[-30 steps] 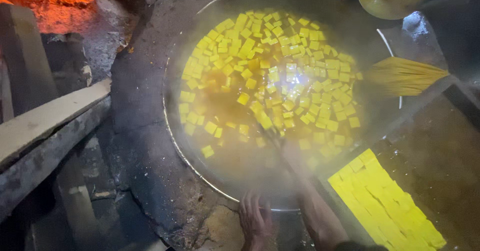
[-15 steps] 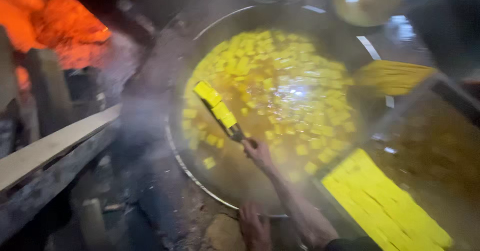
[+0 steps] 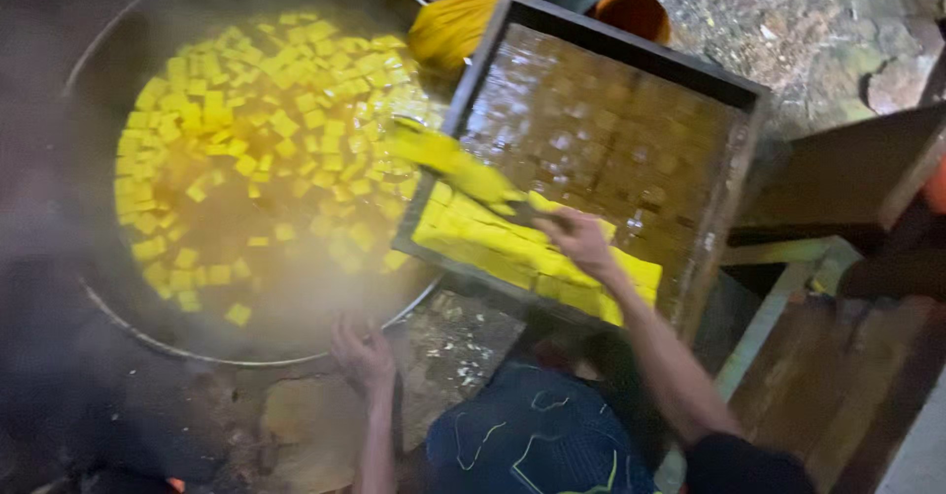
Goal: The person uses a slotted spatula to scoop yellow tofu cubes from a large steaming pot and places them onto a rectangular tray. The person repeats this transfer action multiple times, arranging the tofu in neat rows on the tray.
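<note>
No packages, labels, signs or screens in view.

Wok (image 3: 118, 307) left of tray (image 3: 734, 90), rims touching; cubes (image 3: 256, 130) in wok. Block rows (image 3: 512, 248) in tray's near edge, right hand (image 3: 581, 240) on them. Left hand (image 3: 363, 354) on ledge just before wok.

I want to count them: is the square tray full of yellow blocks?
No. The tray holds yellow blocks only along its near edge; the rest is bare and wet.
</note>
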The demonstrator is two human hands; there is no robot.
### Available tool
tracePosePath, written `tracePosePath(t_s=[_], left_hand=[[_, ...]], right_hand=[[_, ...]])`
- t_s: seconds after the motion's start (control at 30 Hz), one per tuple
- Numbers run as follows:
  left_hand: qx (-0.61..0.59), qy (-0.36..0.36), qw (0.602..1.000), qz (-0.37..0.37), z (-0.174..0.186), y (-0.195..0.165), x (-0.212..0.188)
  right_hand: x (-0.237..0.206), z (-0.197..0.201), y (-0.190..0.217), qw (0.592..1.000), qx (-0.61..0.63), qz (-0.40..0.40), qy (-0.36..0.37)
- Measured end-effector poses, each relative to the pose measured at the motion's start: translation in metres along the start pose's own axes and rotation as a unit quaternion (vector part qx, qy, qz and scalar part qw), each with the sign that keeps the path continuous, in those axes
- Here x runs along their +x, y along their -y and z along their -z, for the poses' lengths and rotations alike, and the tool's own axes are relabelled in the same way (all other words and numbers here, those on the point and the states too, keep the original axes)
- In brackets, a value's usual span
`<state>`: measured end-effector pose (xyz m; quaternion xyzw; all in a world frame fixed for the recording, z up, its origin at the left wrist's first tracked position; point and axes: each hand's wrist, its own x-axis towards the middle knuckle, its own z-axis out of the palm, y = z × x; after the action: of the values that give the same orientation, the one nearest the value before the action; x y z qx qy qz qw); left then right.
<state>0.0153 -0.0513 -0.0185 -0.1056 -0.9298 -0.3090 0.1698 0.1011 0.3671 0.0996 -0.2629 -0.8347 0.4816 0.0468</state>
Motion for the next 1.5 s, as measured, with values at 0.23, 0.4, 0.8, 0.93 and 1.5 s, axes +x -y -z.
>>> tracePosePath(t_s=[0.23,0.4,0.8,0.93,1.5], left_hand=[[-0.090,0.053,0.994,-0.029,-0.034,-0.117,-0.006],[-0.115,0.068,0.988,-0.079,-0.063,-0.203,-0.005],[-0.091,0.150,0.970,-0.167,-0.088,-0.302,0.010],[-0.123,0.089,0.977,-0.149,-0.079,-0.295,0.011],[-0.045,-0.003,0.998,-0.035,-0.023,-0.139,0.054]], right_hand=[[-0.122,0.192,-0.120,0.971,-0.215,-0.094,-0.035],[-0.082,0.184,-0.136,0.987,-0.078,-0.138,0.001],[0.054,0.092,-0.022,0.958,-0.282,0.001,0.047],[0.047,0.078,-0.013,0.957,-0.278,0.062,-0.061],[0.039,0.066,-0.060,0.914,-0.319,0.220,-0.125]])
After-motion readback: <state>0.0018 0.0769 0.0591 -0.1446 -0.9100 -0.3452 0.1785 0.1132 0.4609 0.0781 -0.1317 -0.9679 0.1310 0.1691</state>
